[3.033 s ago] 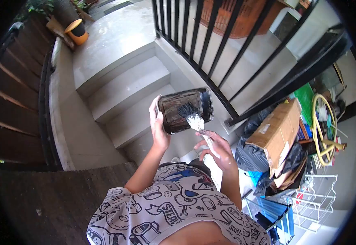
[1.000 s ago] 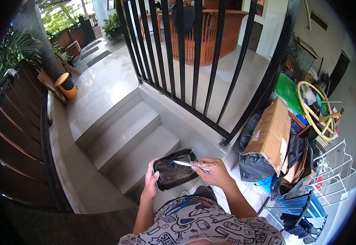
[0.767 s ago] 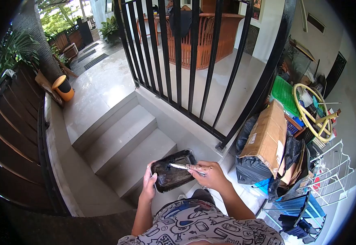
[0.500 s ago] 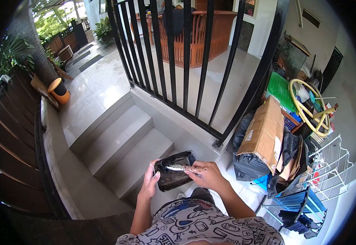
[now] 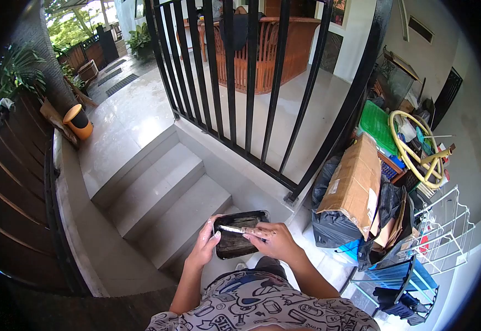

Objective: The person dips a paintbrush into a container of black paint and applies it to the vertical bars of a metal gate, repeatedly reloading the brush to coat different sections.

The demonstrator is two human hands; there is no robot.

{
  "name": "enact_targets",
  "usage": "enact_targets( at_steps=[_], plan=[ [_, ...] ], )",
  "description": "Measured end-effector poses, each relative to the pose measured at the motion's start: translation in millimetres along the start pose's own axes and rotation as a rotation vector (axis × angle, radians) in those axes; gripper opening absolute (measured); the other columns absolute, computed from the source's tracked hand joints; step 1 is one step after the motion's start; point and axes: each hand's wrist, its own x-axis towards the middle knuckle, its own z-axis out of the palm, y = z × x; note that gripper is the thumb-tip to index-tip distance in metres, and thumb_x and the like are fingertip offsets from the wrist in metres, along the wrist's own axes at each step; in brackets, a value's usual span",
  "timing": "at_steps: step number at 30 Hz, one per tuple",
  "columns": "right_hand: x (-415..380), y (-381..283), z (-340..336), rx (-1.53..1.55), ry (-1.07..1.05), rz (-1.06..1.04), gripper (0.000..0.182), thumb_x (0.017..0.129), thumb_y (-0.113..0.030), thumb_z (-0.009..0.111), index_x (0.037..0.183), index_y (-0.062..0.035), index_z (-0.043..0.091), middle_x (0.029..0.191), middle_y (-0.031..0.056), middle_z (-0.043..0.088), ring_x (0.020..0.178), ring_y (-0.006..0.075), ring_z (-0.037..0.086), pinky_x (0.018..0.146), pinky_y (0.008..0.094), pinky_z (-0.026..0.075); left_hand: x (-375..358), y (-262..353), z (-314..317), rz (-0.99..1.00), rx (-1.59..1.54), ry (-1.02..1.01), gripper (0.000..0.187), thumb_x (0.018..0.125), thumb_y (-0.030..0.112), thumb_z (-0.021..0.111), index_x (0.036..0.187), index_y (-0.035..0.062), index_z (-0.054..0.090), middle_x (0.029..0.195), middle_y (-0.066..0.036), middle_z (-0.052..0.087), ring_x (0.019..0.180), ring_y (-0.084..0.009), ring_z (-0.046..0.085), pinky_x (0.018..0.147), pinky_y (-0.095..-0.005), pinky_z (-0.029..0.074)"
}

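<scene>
My left hand (image 5: 203, 245) grips the left side of a black rectangular tray (image 5: 240, 252), with the thumb over its rim. Dark, smeared residue covers the tray's inside. In my right hand (image 5: 273, 240) is a slim paintbrush (image 5: 234, 229), held nearly level across the tray, its whitish end pointing to the left hand. Whitish smears mark the fingers of both hands. The tray is held in front of my body, above the foot of the grey steps (image 5: 188, 204).
Black metal railing (image 5: 250, 99) stands ahead, a wooden counter (image 5: 290, 52) behind it. On the right are a cardboard box (image 5: 353, 179), black bags, a coiled yellow hose (image 5: 400, 135) and a white wire rack (image 5: 444, 234). An orange bin (image 5: 79, 124) stands at the left.
The tray has shifted slightly right in view. The brush's whitish end has moved left, toward the tray's left rim and my left thumb. Both hands keep their hold.
</scene>
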Motion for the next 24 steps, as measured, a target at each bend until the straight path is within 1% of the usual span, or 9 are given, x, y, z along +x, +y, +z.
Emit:
enact_targets(
  at_steps=[7, 10, 13, 14, 19, 22, 24],
  plan=[
    [4.8, 0.2, 4.4, 0.019, -0.015, -0.040, 0.018, 0.088, -0.020, 0.076, 0.104, -0.0128, 0.078, 0.076, 0.0059, 0.067, 0.059, 0.0260, 0.065, 0.054, 0.0360, 0.052, -1.2, -8.9, -2.7, -0.033, -0.083, -0.014, 0.058, 0.100, 0.037, 0.050, 0.139, -0.0058, 0.047, 0.133, -0.017, 0.056, 0.125, -0.0257, 0.052, 0.110, -0.0367, 0.037],
    [4.9, -2.2, 7.3, -0.037, -0.054, -0.049, 0.020, 0.089, -0.022, 0.075, 0.107, -0.0129, 0.078, 0.075, 0.0061, 0.066, 0.058, 0.0261, 0.064, 0.054, 0.0366, 0.052, 0.7, -6.5, -3.1, -0.028, -0.085, -0.023, 0.059, 0.100, 0.038, 0.048, 0.139, -0.0065, 0.046, 0.133, -0.017, 0.056, 0.126, -0.0257, 0.052, 0.110, -0.0371, 0.037],
    [5.1, -5.4, 13.8, -0.017, -0.051, -0.042, 0.022, 0.090, -0.024, 0.074, 0.109, -0.0134, 0.077, 0.074, 0.0062, 0.066, 0.058, 0.0266, 0.064, 0.053, 0.0374, 0.052, 0.0, -12.1, 3.5, -0.001, -0.083, 0.080, 0.059, 0.100, 0.038, 0.047, 0.139, -0.0070, 0.045, 0.133, -0.018, 0.056, 0.127, -0.0266, 0.052, 0.110, -0.0375, 0.037],
    [5.3, -3.3, 14.7, -0.025, -0.059, -0.056, 0.023, 0.091, -0.024, 0.073, 0.110, -0.0130, 0.077, 0.073, 0.0064, 0.065, 0.057, 0.0270, 0.064, 0.053, 0.0375, 0.052, -0.2, -14.0, 4.4, 0.001, -0.050, 0.091, 0.059, 0.100, 0.037, 0.046, 0.140, -0.0070, 0.045, 0.133, -0.018, 0.057, 0.127, -0.0272, 0.052, 0.110, -0.0377, 0.037],
    [8.2, -4.2, 7.7, -0.061, -0.124, -0.068, 0.022, 0.091, -0.023, 0.073, 0.110, -0.0120, 0.076, 0.070, 0.0076, 0.064, 0.055, 0.0280, 0.063, 0.052, 0.0376, 0.051, 2.3, -19.1, 5.0, 0.005, 0.064, 0.111, 0.056, 0.100, 0.034, 0.044, 0.138, -0.0072, 0.046, 0.129, -0.022, 0.059, 0.123, -0.0312, 0.056, 0.109, -0.0387, 0.039],
    [4.8, -1.2, 8.3, -0.029, -0.119, -0.056, 0.022, 0.091, -0.022, 0.073, 0.109, -0.0109, 0.076, 0.069, 0.0081, 0.064, 0.054, 0.0280, 0.063, 0.052, 0.0379, 0.051, 13.7, -6.7, -2.0, -0.003, 0.167, 0.014, 0.053, 0.100, 0.031, 0.043, 0.135, -0.0078, 0.049, 0.126, -0.024, 0.061, 0.120, -0.0329, 0.058, 0.107, -0.0395, 0.041],
    [2.2, -0.8, 6.0, -0.025, -0.107, -0.047, 0.023, 0.091, -0.022, 0.073, 0.110, -0.0102, 0.076, 0.068, 0.0083, 0.064, 0.054, 0.0278, 0.063, 0.052, 0.0379, 0.051, 22.1, -6.6, -5.3, 0.023, 0.201, 0.003, 0.051, 0.100, 0.030, 0.043, 0.133, -0.0079, 0.051, 0.124, -0.024, 0.061, 0.118, -0.0332, 0.059, 0.106, -0.0397, 0.042]
  ],
)
